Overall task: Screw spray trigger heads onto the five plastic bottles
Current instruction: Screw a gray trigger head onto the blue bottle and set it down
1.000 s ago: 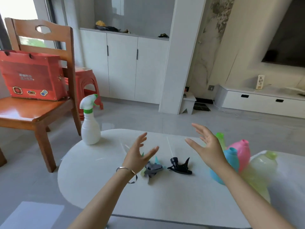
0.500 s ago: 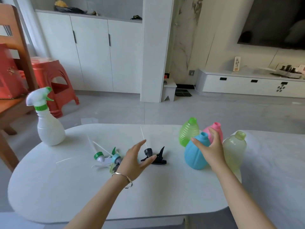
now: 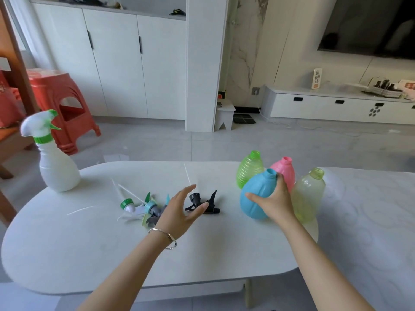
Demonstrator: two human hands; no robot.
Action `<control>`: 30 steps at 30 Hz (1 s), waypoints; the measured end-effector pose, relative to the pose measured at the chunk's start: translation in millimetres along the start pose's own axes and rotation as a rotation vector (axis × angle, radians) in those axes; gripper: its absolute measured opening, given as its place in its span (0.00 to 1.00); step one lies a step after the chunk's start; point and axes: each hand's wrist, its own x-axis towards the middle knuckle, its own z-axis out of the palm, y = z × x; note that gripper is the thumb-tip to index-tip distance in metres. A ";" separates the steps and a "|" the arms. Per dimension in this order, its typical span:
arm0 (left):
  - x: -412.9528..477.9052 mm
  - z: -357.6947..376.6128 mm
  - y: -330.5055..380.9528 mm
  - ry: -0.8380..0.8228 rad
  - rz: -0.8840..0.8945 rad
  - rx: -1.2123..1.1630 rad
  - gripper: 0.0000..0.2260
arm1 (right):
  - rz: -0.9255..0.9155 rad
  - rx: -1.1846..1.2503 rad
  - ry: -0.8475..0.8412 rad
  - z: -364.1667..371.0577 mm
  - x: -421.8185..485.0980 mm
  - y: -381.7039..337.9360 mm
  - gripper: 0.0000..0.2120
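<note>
A white bottle (image 3: 58,171) with a green-and-white trigger head screwed on stands at the table's left end. At the right stand a blue bottle (image 3: 256,196), a green ribbed bottle (image 3: 248,169), a pink bottle (image 3: 286,171) and a pale yellow bottle (image 3: 308,194), all with bare necks. My right hand (image 3: 275,198) is wrapped around the blue bottle. Loose trigger heads lie mid-table: a black one (image 3: 203,202) and a small heap of green, teal and grey ones (image 3: 143,208). My left hand (image 3: 179,212) hovers open just over the black head.
The white oval table (image 3: 89,248) ends close to me and at the left. Thin white dip tubes (image 3: 125,191) lie on it behind the heap. A red stool (image 3: 60,104) and a wooden chair (image 3: 13,70) stand on the floor at left.
My right hand has closed around the blue bottle, which it only touched before. My left hand has stayed over the trigger heads. The view turned right and down across the frames.
</note>
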 end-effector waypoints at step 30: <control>-43.5 -158.3 -66.4 0.147 -0.352 -0.779 0.33 | -0.123 0.281 -0.635 125.0 -64.6 -87.9 0.22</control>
